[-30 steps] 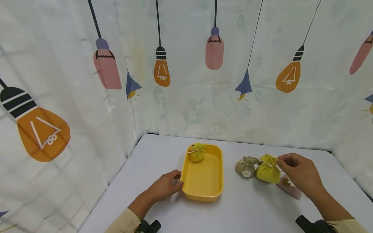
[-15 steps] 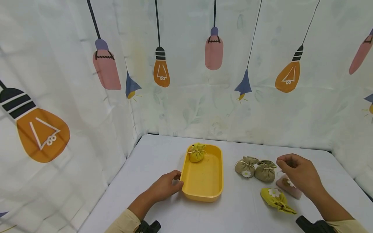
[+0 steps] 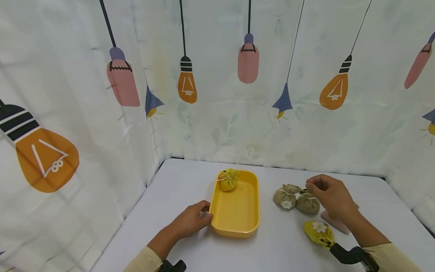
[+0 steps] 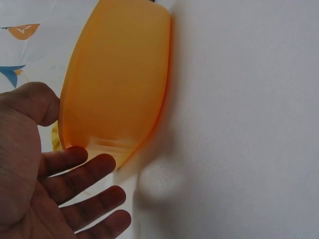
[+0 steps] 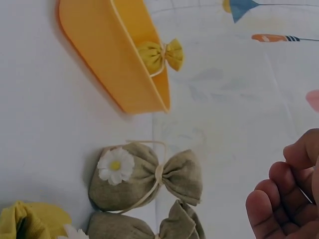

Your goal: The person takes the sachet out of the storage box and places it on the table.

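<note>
My left hand [image 3: 192, 220] touches the left rim of a yellow plastic tray [image 3: 235, 230]; the left wrist view shows its thumb and index fingertip at the rim, other fingers loosely spread. Close over the neck of a taupe drawstring pouch [image 3: 308, 205] hangs my right hand [image 3: 334, 199], fingers loosely curled around nothing. To its left, a second taupe pouch [image 5: 112, 189] carries a white daisy. A yellow-green pouch [image 3: 314, 229] with a daisy lies nearer me, its tied end hidden by the black wrist camera. Partly behind my right arm lies a pink pouch [image 3: 334, 223].
Inside the tray, at its far left corner, sits a smaller yellow-green pouch [image 3: 228, 181]. White cloth covers the table [image 3: 278, 247]. A curtain [image 3: 217, 124] printed with hanging lamps rises along the back and left edges.
My right hand has let go of the yellow-green pouch, which dropped onto the table nearer me. The hand then shifted left over the taupe pouch. My left hand stays at the tray.
</note>
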Available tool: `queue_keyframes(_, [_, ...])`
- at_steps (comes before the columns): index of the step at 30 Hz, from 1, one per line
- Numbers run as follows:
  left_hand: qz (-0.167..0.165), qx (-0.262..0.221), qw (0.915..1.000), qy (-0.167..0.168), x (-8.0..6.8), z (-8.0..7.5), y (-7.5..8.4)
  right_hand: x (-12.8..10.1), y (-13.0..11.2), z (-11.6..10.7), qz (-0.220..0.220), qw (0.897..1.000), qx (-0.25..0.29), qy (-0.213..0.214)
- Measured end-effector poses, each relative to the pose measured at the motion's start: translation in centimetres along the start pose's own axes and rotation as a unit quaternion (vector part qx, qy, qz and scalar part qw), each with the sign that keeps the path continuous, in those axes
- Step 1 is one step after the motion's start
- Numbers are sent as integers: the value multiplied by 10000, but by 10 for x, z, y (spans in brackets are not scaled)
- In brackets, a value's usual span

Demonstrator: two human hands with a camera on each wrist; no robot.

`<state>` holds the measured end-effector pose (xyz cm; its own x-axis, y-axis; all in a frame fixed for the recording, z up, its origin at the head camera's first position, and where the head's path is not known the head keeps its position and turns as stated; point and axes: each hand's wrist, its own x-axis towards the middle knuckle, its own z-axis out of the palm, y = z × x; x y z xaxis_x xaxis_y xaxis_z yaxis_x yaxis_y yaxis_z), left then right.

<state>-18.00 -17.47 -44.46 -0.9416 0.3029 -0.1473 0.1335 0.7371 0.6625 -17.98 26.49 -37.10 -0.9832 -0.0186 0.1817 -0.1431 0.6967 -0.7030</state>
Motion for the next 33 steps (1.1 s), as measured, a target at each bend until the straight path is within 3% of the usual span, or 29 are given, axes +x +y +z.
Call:
queue_keyframes(7, [-71,-45,10000,-50,1,1,-2,8,-11,10,-112,9991,377,-161])
queue_keyframes(22, [-10,38,10000,23,1,-1,-2,36,-31,41,-850,9952,260,-418])
queue_keyframes(33, [-2,-1,10000,-9,-1,-2,1,50,-38,67,-782,9945,310,-620])
